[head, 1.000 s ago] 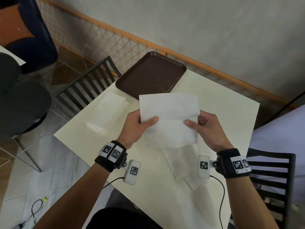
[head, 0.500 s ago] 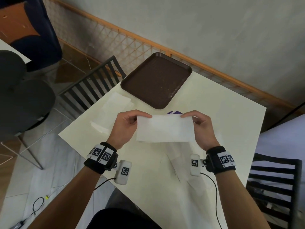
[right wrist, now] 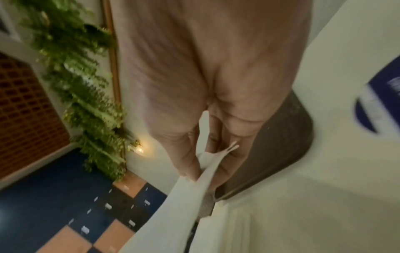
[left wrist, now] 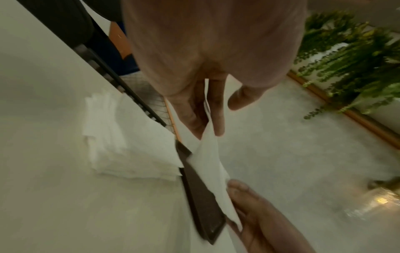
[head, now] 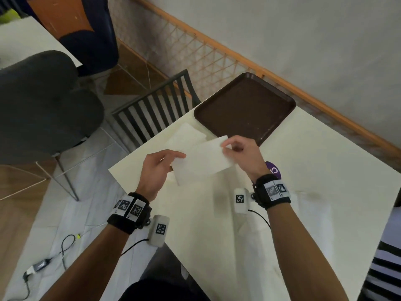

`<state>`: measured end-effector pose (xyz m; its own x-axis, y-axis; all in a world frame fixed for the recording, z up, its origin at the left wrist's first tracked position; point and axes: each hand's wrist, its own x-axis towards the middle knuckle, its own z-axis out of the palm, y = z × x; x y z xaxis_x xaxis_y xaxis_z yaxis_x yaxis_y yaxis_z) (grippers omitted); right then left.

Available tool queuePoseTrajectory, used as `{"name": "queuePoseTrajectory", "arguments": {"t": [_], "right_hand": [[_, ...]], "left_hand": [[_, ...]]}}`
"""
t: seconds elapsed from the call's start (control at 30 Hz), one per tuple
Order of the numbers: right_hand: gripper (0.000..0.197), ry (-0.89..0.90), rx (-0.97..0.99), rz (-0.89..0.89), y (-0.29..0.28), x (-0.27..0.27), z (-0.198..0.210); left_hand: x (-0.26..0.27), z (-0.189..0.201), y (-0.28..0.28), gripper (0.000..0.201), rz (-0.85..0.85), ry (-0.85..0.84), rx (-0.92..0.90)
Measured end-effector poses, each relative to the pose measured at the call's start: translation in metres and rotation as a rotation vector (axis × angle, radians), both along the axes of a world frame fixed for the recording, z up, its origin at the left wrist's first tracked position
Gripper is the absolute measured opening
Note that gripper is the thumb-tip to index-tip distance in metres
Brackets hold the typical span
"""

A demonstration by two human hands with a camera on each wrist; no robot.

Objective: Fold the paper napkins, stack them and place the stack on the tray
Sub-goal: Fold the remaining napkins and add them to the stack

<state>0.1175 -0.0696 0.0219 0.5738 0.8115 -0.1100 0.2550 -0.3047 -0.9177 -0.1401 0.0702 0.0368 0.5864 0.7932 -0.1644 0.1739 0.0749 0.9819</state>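
Napkin folded to a long strip hangs between both hands above the table; the left hand pinches its near end between fingers, the right hand pinches the far end by the corner of the tray; neither end touches the table. Folding looks done for this sheet, so stacking seems the step in hand; the stack of folded napkins lies on the table just left of the tray, not yet on it. Next move, by my judgement, calls for carrying the strip left over the stack, squaring its edges with those below, then easing both pinches loose so nothing slides; the tray holds nothing.
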Motion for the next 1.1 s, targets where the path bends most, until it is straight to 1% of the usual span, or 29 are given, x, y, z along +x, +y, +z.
{"name": "queuePoseTrajectory", "arguments": {"t": [0.07, 0.13, 0.2, 0.27, 0.33, 0.4, 0.5, 0.57, 0.63, 0.7, 0.77, 0.87, 0.93, 1.0, 1.1], "right_hand": [[0.015, -0.13, -0.044, -0.01, 0.035, -0.002, -0.007], [0.013, -0.223, -0.081, -0.027, 0.068, -0.01, -0.012], [0.012, -0.271, -0.109, -0.041, 0.096, -0.016, -0.02], [0.013, -0.289, -0.144, -0.024, 0.12, -0.022, -0.031], [0.021, -0.323, -0.179, -0.019, 0.137, -0.028, -0.039], [0.03, -0.383, -0.217, -0.002, 0.147, -0.033, -0.043], [0.034, -0.433, -0.3, 0.085, 0.149, -0.037, -0.045], [0.037, -0.448, -0.302, 0.118, 0.144, -0.039, -0.042], [0.037, -0.467, -0.246, 0.094, 0.13, -0.04, -0.033], [0.03, -0.454, -0.199, 0.048, 0.104, -0.041, -0.02], [0.024, -0.468, -0.165, 0.011, 0.066, -0.037, -0.01], [0.013, -0.513, -0.141, -0.033, -0.005, -0.028, -0.004], [0.015, -0.521, -0.225, -0.046, -0.056, -0.016, -0.009], [0.019, -0.547, -0.386, -0.06, -0.107, 0.001, -0.017], [0.034, -0.513, -0.601, -0.065, -0.171, 0.029, -0.023]], "left_hand": [[-0.004, -0.013, 0.013, 0.019, 0.077, 0.123, 0.129], [-0.008, -0.03, 0.026, 0.014, 0.136, 0.251, 0.238], [-0.012, -0.045, 0.037, 0.011, 0.195, 0.338, 0.275], [-0.011, -0.054, 0.044, 0.013, 0.228, 0.406, 0.301], [-0.007, -0.061, 0.049, 0.022, 0.215, 0.464, 0.313], [-0.002, -0.066, 0.05, 0.028, 0.167, 0.522, 0.315], [0.004, -0.071, 0.05, 0.028, 0.117, 0.573, 0.335], [0.006, -0.068, 0.043, 0.027, 0.093, 0.623, 0.393], [0.008, -0.062, 0.03, 0.03, 0.102, 0.698, 0.53], [0.01, -0.056, 0.014, 0.031, 0.127, 0.702, 0.656], [0.014, -0.052, -0.004, 0.026, 0.096, 0.607, 0.693], [0.027, -0.05, -0.036, 0.013, -0.057, 0.45, 0.618], [0.038, -0.05, -0.062, 0.009, -0.159, 0.403, 0.572], [0.05, -0.052, -0.091, 0.009, -0.256, 0.37, 0.548], [0.067, -0.058, -0.135, 0.011, -0.398, 0.312, 0.512]]}}
